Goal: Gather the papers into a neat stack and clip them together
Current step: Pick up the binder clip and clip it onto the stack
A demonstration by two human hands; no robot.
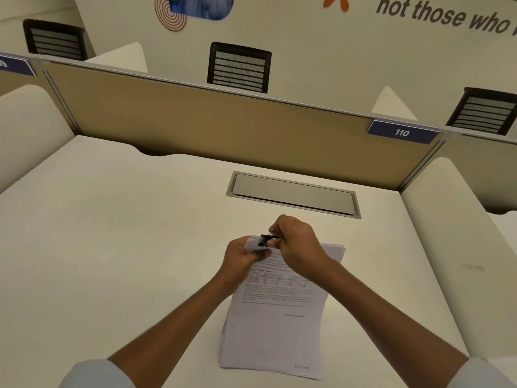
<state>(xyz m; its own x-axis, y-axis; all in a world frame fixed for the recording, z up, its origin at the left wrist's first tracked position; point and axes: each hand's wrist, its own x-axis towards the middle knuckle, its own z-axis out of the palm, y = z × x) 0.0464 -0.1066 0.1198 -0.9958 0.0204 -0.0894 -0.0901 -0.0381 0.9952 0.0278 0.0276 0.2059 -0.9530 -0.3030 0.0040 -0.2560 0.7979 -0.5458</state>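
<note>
Currently the stack of white printed papers (275, 326) lies flat on the matte cream desk (112, 233), just on the near side of the brushed-metal cable hatch (293, 195). Left hand (241, 259) pinches the stack's lifted far-left corner; right hand (299, 247) squeezes the wire handles of a black binder clip (265, 240) at that corner.

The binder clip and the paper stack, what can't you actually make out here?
- Binder clip, head view: right hand covers its handles, so whether it grips the sheets is unclear.
- Paper stack: top corners lie under the right and left hand.
- Printed text: too small.
</note>
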